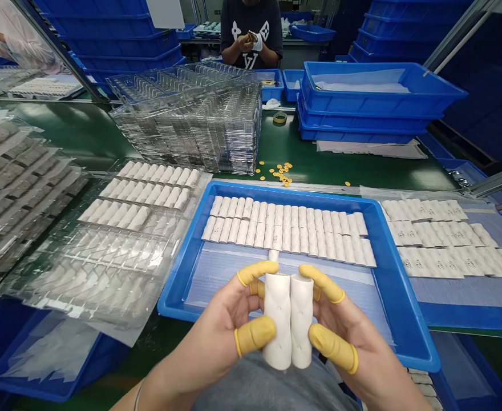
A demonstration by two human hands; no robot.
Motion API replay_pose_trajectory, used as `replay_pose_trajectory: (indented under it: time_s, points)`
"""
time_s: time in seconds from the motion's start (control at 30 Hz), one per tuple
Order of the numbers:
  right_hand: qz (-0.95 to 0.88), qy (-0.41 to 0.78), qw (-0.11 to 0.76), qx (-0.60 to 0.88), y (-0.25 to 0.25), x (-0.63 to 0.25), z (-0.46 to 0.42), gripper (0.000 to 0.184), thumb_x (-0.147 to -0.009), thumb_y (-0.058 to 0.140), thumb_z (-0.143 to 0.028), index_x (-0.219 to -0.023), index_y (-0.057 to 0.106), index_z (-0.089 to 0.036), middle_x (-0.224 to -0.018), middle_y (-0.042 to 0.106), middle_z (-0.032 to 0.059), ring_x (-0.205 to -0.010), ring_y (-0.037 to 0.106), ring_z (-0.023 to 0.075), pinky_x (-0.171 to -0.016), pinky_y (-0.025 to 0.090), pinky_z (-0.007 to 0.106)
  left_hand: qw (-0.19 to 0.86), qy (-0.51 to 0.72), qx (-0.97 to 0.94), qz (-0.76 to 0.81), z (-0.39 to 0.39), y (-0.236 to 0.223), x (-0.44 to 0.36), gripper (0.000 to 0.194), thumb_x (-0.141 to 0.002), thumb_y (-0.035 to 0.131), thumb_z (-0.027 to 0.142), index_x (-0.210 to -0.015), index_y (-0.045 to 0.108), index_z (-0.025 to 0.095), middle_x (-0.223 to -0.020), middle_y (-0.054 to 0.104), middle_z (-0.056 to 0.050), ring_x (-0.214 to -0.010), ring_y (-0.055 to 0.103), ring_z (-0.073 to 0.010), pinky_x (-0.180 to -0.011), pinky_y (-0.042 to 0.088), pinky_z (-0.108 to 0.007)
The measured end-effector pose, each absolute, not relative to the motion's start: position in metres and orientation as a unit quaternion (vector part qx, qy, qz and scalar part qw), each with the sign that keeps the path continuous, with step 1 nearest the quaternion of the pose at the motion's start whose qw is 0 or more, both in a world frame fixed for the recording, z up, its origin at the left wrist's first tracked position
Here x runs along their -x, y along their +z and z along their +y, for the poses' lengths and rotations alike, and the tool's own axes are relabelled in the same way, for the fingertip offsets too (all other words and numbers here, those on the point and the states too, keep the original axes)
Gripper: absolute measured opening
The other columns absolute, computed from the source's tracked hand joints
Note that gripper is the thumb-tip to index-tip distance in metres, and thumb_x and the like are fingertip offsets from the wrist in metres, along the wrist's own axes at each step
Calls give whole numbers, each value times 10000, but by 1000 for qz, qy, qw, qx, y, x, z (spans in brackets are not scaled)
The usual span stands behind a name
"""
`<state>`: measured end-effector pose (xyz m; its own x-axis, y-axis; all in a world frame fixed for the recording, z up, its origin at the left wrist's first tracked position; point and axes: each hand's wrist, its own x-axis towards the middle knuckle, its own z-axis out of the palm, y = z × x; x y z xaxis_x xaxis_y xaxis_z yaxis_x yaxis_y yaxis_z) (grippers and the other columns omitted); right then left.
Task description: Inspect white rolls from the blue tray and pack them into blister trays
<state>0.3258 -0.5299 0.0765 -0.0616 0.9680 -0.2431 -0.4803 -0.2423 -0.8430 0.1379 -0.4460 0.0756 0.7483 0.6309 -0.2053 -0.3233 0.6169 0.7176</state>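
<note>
Just above the near side of a blue tray (182, 268), I hold two white wavy-sided cylindrical pieces upright and side by side. My left hand (229, 314), in yellow finger cots, is closed around the left white cylindrical piece (277, 319). The right white cylindrical piece (301, 319) sits between the thumb and fingers of my right hand (345, 319), which wears yellow cots too. Beyond my hands, two rows of similar white pieces (285, 228) lie on the tray's liner. One more white piece (274, 256) shows just behind the held pair, partly hidden.
Left stands a clear blister tray (105, 245) with white pieces; behind it rises a stack of clear trays (191, 125). Stacked blue bins (371, 103) are back right. Yellow discs (283, 171) lie on the green table. More pieces (443, 240) lie right. A person (251, 34) works opposite.
</note>
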Motion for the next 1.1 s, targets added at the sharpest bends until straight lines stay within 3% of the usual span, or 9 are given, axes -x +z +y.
replay_pose_trajectory:
  time_s: [0.1, 0.2, 0.33, 0.43, 0.57, 0.73, 0.83, 0.93, 1.1]
  points:
    - [-297, 656, 543, 432, 76, -327, -530, 481, -936, 710, -384, -1380, 548, -472, -1374, 615, -5, -1329, 495, 240, -1124, 405, 401, 884, 255, -335, 204, -447, 75, -137, 701, -744, 857, 184, -1347, 557, 381, -1215, 643, -68, -1114, 624, -247, -807, 577, -321]
    - [-298, 658, 545, 426, 78, -326, -529, 493, -909, 742, -395, -1362, 567, -479, -1342, 630, -10, -1315, 507, 227, -1096, 435, 365, 896, 236, -324, 192, -447, 73, -137, 760, -719, 869, 143, -1349, 537, 409, -1216, 627, -63, -993, 669, -210, -730, 577, -288]
    - [-283, 693, 544, 379, 80, -325, -529, 557, -884, 779, -367, -1376, 547, -488, -1295, 647, 13, -1194, 611, 235, -891, 560, 325, 877, 259, -344, 213, -446, 70, -137, 644, -782, 833, 213, -1348, 566, 362, -1196, 648, -63, -1088, 615, -208, -848, 548, -299]
    - [-278, 705, 541, 365, 80, -325, -530, 560, -893, 769, -361, -1390, 538, -474, -1260, 661, 36, -1082, 674, 249, -752, 592, 317, 865, 264, -362, 227, -446, 69, -136, 581, -833, 787, 243, -1359, 568, 359, -1191, 650, -53, -1102, 588, -205, -909, 521, -320]
    - [-282, 684, 555, 380, 78, -325, -531, 508, -903, 751, -384, -1367, 563, -467, -1267, 657, 23, -1077, 665, 233, -779, 584, 312, 863, 260, -363, 236, -446, 72, -136, 553, -874, 740, 248, -1374, 553, 392, -1170, 644, -54, -1061, 595, -216, -811, 558, -311]
    - [-264, 699, 555, 364, 80, -326, -532, 439, -961, 682, -353, -1362, 553, -480, -1119, 718, -9, -828, 706, 150, -713, 570, 254, 875, 260, -345, 218, -446, 76, -138, 507, -912, 686, 210, -1364, 559, 401, -1186, 647, -52, -984, 632, -191, -695, 579, -245]
    - [-284, 685, 554, 377, 82, -328, -532, 436, -965, 669, -386, -1375, 547, -468, -1184, 694, 4, -944, 693, 162, -773, 572, 253, 879, 265, -337, 209, -447, 77, -139, 528, -887, 721, 207, -1358, 564, 385, -1194, 649, -52, -942, 635, -165, -684, 590, -225]
    - [-299, 673, 560, 379, 81, -329, -531, 540, -895, 753, -404, -1387, 537, -455, -1295, 630, 28, -1161, 624, 230, -893, 574, 335, 883, 261, -334, 202, -449, 78, -140, 613, -818, 797, 215, -1350, 558, 404, -1197, 651, -40, -826, 648, -121, -631, 594, -195]
    - [-266, 699, 563, 353, 78, -327, -529, 572, -870, 795, -350, -1367, 540, -471, -1254, 645, 30, -1170, 631, 255, -795, 606, 346, 885, 263, -331, 193, -451, 81, -139, 566, -838, 773, 208, -1336, 575, 391, -1169, 660, -36, -805, 666, -122, -619, 599, -200]
